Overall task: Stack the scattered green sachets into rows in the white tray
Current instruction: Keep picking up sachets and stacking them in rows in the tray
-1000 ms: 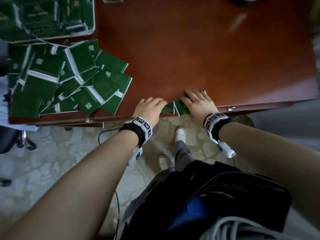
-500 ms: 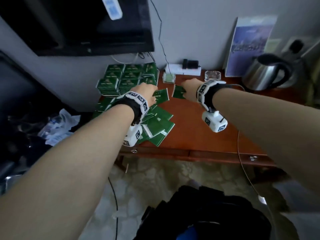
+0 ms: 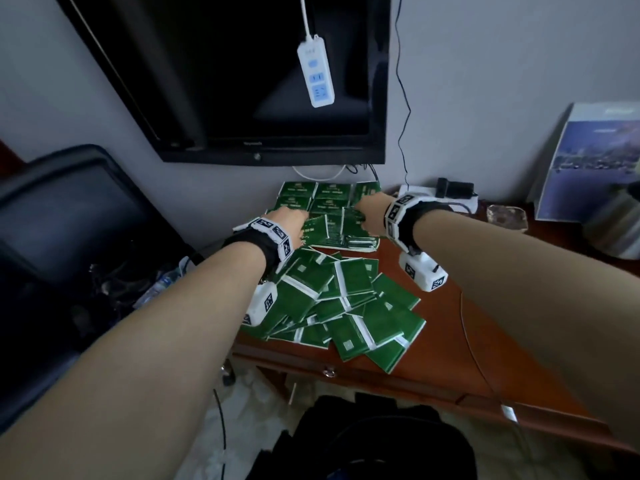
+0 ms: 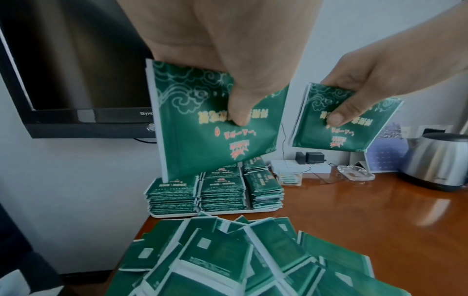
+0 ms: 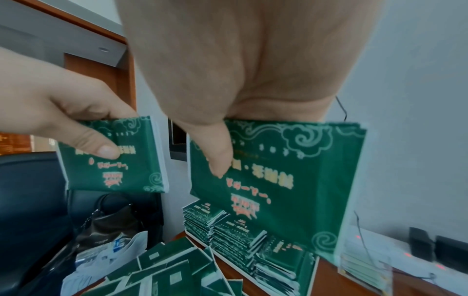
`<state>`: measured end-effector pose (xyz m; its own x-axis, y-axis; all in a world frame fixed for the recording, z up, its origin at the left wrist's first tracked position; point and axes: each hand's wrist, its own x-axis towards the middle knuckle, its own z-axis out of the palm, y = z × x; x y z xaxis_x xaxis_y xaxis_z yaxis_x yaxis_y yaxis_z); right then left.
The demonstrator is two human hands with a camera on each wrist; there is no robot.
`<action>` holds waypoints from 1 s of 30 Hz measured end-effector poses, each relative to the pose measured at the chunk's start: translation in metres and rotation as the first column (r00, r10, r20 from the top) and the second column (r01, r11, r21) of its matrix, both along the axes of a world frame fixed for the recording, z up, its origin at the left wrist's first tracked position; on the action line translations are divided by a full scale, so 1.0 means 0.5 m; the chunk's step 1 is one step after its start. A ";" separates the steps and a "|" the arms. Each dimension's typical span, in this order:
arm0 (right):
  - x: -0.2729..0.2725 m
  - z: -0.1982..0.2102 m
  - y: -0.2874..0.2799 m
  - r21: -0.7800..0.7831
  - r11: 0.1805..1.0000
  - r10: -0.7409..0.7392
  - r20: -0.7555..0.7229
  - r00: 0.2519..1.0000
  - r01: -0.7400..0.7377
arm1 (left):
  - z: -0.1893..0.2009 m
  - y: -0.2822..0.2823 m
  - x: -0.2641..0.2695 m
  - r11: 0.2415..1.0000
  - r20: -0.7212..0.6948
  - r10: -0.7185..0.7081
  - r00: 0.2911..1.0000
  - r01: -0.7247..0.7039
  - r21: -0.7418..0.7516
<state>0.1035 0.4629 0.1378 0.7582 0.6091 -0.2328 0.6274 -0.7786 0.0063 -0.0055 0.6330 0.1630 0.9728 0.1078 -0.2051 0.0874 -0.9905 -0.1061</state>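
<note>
Green sachets [image 3: 346, 306] lie scattered in a heap on the brown table's left part. Behind them the white tray [image 4: 215, 212] holds neat stacks of sachets [image 4: 222, 188] in rows. My left hand [image 3: 294, 220] hovers above the tray's near left and pinches one sachet [image 4: 215, 128] between thumb and fingers. To its right, my right hand [image 3: 367, 216] pinches a thin bundle of sachets [image 5: 291, 180] the same way, also over the tray. Both held sachets hang printed side towards the wrists, clear of the stacks.
A steel kettle [image 4: 435, 162], a glass ashtray [image 4: 354, 173] and a small clear box [image 4: 290, 178] stand right of the tray. A wall TV [image 3: 242, 81] and a hanging power strip [image 3: 315, 74] are above. A black chair [image 3: 69, 220] stands left of the table.
Both hands left the table's near edge, where they gathered sachets, and rose to above the tray, each holding sachets. The head view swung up from the table towards the wall.
</note>
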 end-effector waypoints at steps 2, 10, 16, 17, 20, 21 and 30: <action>0.037 -0.020 0.045 -0.035 0.999 -0.002 -0.037 0.999 0.000 | -0.001 0.040 0.031 1.000 -0.017 -0.011 1.000 0.011 0.012; 0.127 -0.087 0.167 -0.170 0.985 -0.033 -0.128 0.991 0.011 | -0.059 0.169 0.125 1.000 -0.115 -0.020 0.993 0.021 0.004; 0.135 -0.118 0.203 -0.143 0.982 -0.150 -0.190 0.970 0.124 | -0.111 0.241 0.189 0.998 -0.141 -0.068 0.988 0.066 -0.021; 0.138 -0.124 0.207 -0.122 0.983 -0.162 -0.191 0.968 0.140 | -0.120 0.255 0.202 0.997 -0.146 -0.075 0.986 0.071 -0.032; 0.147 -0.138 0.224 -0.091 0.978 -0.201 -0.178 0.963 0.187 | -0.138 0.287 0.241 0.995 -0.171 -0.098 0.980 0.090 -0.049; 0.152 -0.142 0.231 -0.079 0.976 -0.215 -0.175 0.961 0.204 | -0.142 0.297 0.253 0.993 -0.174 -0.115 0.978 0.107 -0.053; 0.216 -0.156 0.309 -0.031 0.944 -0.330 -0.088 0.940 0.328 | -0.187 0.391 0.389 0.972 -0.104 -0.233 0.967 0.231 -0.031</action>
<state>0.2115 0.6174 0.0599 0.8907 0.3249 -0.3178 0.3348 -0.9420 -0.0247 0.1889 0.8283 0.0697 0.9433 -0.1234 -0.3083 -0.1560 -0.9842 -0.0834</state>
